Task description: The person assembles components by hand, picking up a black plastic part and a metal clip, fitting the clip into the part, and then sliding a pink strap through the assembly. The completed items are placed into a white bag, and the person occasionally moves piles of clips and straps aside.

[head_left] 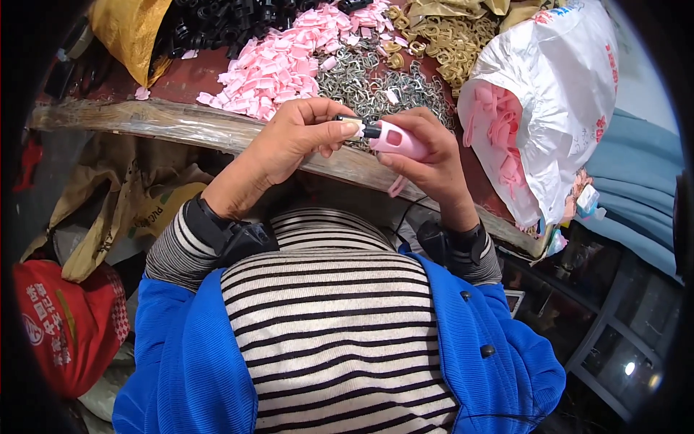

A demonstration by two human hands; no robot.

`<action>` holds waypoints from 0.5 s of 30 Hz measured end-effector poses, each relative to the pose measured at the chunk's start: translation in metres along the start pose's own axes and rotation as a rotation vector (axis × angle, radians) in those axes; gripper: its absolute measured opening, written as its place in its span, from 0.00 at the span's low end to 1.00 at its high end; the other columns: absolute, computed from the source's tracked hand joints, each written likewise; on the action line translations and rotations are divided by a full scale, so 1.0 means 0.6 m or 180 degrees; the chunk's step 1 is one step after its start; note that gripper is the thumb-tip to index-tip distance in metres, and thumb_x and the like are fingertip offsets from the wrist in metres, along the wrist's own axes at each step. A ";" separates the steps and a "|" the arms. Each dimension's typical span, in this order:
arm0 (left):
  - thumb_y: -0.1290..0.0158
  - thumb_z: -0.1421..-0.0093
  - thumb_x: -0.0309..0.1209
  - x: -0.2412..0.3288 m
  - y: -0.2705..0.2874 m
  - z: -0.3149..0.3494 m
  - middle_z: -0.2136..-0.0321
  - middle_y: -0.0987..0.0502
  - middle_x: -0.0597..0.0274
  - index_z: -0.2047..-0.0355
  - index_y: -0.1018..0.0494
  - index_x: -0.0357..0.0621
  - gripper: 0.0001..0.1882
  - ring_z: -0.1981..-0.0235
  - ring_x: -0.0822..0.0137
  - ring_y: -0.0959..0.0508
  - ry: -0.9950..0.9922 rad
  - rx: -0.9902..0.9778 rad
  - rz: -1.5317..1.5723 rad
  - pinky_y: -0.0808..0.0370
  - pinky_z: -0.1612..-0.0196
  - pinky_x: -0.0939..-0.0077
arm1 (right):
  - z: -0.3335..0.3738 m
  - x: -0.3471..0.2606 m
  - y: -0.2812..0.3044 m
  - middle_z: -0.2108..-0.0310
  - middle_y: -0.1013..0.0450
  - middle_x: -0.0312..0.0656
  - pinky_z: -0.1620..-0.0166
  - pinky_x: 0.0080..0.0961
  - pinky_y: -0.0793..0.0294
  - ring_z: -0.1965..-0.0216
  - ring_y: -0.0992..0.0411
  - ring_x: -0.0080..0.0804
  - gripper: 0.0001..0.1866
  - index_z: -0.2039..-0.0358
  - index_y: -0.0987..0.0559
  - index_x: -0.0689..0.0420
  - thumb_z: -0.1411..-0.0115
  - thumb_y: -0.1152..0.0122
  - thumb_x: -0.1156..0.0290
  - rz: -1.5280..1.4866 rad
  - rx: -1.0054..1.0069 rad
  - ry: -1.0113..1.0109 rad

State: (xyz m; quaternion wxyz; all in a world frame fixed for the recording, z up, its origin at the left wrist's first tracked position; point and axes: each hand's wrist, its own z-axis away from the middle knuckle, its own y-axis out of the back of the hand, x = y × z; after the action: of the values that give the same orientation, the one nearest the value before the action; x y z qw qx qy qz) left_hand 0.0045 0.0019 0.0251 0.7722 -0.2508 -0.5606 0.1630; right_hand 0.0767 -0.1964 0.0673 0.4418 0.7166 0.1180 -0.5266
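Right hand (439, 153) gripping pink casing (410, 145), left hand (298, 137) pinching black part (348, 117), pink pieces (271, 72), metal hooks (353, 81) beyond, white sack (560, 94)

A red bag (54, 307) (checked along one side) sits at lower left — a rumpled tan sack (101, 210) shows above it, below the wooden bench edge (173, 123). At far right, blue fabric (632, 166) hangs in folds — a dark frame (598, 325) stands below.

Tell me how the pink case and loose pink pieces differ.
The right hand grips the pink case; the loose pink pieces lie heaped on the table. The pink case is rounded, with an opening; the loose pink pieces are smaller and flatter. Both are pink.
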 end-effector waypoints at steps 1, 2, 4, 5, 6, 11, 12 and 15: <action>0.48 0.49 0.29 0.000 0.001 0.001 0.79 0.30 0.69 0.64 0.31 0.37 0.12 0.81 0.82 0.34 0.0021 -0.0045 -0.0089 0.37 0.78 0.91 | -0.006 -0.013 -0.001 0.69 0.34 0.40 0.66 0.20 0.34 0.70 0.33 0.28 0.20 0.64 0.28 0.61 0.60 0.35 0.72 0.0320 -0.0013 0.0165; 0.48 0.49 0.29 0.001 0.001 0.002 0.79 0.30 0.69 0.64 0.31 0.37 0.12 0.81 0.82 0.34 0.0025 -0.0048 -0.0088 0.37 0.78 0.91 | -0.010 -0.020 -0.004 0.70 0.34 0.40 0.67 0.20 0.33 0.70 0.33 0.28 0.20 0.65 0.27 0.61 0.61 0.34 0.73 0.0645 -0.0017 0.0328; 0.47 0.49 0.29 0.001 0.001 0.004 0.79 0.29 0.68 0.64 0.31 0.36 0.13 0.81 0.82 0.33 0.0074 -0.0104 -0.0287 0.35 0.77 0.91 | -0.014 -0.026 -0.010 0.70 0.34 0.40 0.68 0.20 0.33 0.71 0.33 0.28 0.20 0.66 0.27 0.61 0.62 0.34 0.73 0.0720 -0.0020 0.0372; 0.47 0.49 0.29 0.002 0.000 0.004 0.78 0.29 0.68 0.64 0.30 0.36 0.13 0.80 0.82 0.33 0.0097 -0.0128 -0.0386 0.34 0.76 0.91 | -0.016 -0.027 -0.013 0.70 0.34 0.41 0.68 0.20 0.33 0.71 0.33 0.29 0.20 0.66 0.27 0.61 0.63 0.34 0.72 0.0796 -0.0028 0.0423; 0.47 0.49 0.29 0.002 0.001 0.004 0.78 0.29 0.68 0.64 0.30 0.36 0.13 0.80 0.82 0.33 0.0103 -0.0125 -0.0384 0.34 0.76 0.91 | -0.016 -0.028 -0.014 0.71 0.34 0.41 0.69 0.20 0.33 0.71 0.32 0.30 0.21 0.66 0.27 0.61 0.63 0.33 0.72 0.0872 -0.0036 0.0473; 0.47 0.49 0.30 0.004 -0.003 0.004 0.77 0.27 0.66 0.63 0.30 0.35 0.14 0.79 0.82 0.30 0.0222 -0.0167 -0.0532 0.32 0.75 0.91 | -0.011 -0.028 -0.016 0.72 0.34 0.41 0.69 0.20 0.34 0.72 0.33 0.31 0.19 0.67 0.28 0.61 0.62 0.34 0.70 0.0891 -0.0102 0.0260; 0.47 0.49 0.30 0.003 -0.006 0.003 0.76 0.27 0.66 0.63 0.30 0.35 0.14 0.79 0.82 0.30 0.0261 -0.0158 -0.0554 0.31 0.75 0.91 | -0.011 -0.027 -0.016 0.72 0.34 0.41 0.69 0.20 0.34 0.72 0.33 0.31 0.19 0.67 0.28 0.61 0.62 0.34 0.70 0.0833 -0.0179 0.0194; 0.47 0.49 0.30 0.001 -0.010 -0.001 0.76 0.27 0.65 0.62 0.30 0.35 0.15 0.78 0.81 0.29 0.0299 -0.0115 -0.0641 0.31 0.74 0.91 | -0.012 -0.022 -0.019 0.73 0.34 0.40 0.69 0.21 0.34 0.72 0.33 0.30 0.19 0.68 0.28 0.61 0.61 0.35 0.69 0.0711 -0.0334 0.0059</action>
State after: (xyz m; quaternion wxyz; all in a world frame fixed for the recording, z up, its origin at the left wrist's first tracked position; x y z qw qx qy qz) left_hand 0.0051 -0.0026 0.0287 0.8054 -0.2144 -0.5490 0.0626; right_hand 0.0687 -0.1808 0.0731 0.5335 0.7060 0.0688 -0.4606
